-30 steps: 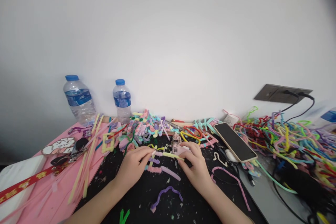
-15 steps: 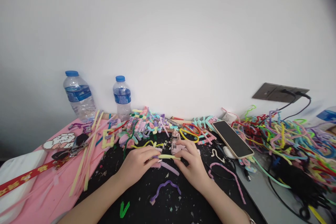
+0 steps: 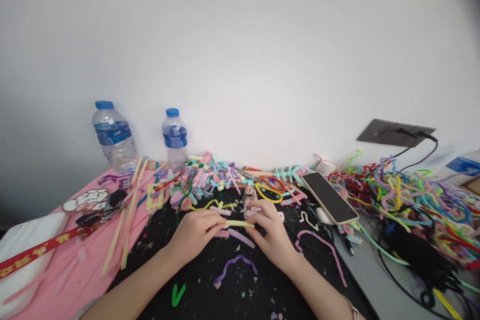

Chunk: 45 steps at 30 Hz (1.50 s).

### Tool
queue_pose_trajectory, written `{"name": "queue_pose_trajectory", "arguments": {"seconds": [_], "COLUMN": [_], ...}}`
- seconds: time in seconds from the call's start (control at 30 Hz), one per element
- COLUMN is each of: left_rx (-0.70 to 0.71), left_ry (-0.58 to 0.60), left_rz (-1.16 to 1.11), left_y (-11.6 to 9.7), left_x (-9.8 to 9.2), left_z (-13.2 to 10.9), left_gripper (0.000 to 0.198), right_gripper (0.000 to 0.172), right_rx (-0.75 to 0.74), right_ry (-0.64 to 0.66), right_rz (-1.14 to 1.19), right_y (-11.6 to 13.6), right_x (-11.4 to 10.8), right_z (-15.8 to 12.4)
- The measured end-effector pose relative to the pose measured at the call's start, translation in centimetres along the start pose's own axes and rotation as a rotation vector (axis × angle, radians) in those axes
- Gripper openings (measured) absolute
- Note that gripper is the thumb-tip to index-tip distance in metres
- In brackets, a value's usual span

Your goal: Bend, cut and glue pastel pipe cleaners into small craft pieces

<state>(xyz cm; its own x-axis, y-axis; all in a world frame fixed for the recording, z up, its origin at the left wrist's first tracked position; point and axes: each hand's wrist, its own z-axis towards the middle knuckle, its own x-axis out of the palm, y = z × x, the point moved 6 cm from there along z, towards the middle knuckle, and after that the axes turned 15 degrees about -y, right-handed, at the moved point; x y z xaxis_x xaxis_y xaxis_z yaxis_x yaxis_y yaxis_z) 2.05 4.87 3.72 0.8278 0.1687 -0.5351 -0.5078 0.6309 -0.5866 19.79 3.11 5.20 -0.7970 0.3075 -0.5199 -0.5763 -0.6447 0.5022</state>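
A short pale yellow pipe cleaner stretches sideways between my two hands. My left hand pinches its left end between thumb and fingers. Its right end sits in the closed fingers of my right hand. Just below it, a thick lilac pipe cleaner piece lies on the black mat. Nearer to me are a wavy purple pipe cleaner and a bent green piece. A bent pink pipe cleaner lies right of my right hand.
Two water bottles stand against the wall at left. Pastel pipe cleaner pieces heap up behind my hands. A phone lies at right, beside a tangled colourful pile and black cables. Pink sheets and a white box lie left.
The view has shifted slightly. My hands keep hold of the yellow pipe cleaner in nearly the same place, with only small finger movements.
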Motion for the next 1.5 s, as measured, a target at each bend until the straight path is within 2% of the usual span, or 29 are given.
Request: {"name": "queue_pose_trajectory", "arguments": {"seconds": [0.23, 0.63, 1.03, 1.5], "left_rx": [0.014, 0.039, 0.065, 0.039], "left_ry": [-0.017, 0.056, 0.044, 0.042], "left_rz": [0.058, 0.040, 0.068, 0.046], "left_y": [0.56, 0.19, -0.06, -0.21], "left_x": [-0.13, 0.27, 0.24, 0.22], "left_z": [-0.06, -0.03, -0.13, -0.03], "left_gripper": [0.013, 0.018, 0.025, 0.013], "right_gripper": [0.008, 0.011, 0.007, 0.009], "right_rx": [0.025, 0.113, -0.092, -0.081], "right_ry": [0.037, 0.039, -0.015, -0.011], "right_rz": [0.015, 0.113, -0.035, -0.024], "right_y": [0.09, -0.66, -0.07, -0.03], "right_x": [0.03, 0.05, -0.33, -0.28], "right_z": [0.06, 0.24, 0.38, 0.37]}}
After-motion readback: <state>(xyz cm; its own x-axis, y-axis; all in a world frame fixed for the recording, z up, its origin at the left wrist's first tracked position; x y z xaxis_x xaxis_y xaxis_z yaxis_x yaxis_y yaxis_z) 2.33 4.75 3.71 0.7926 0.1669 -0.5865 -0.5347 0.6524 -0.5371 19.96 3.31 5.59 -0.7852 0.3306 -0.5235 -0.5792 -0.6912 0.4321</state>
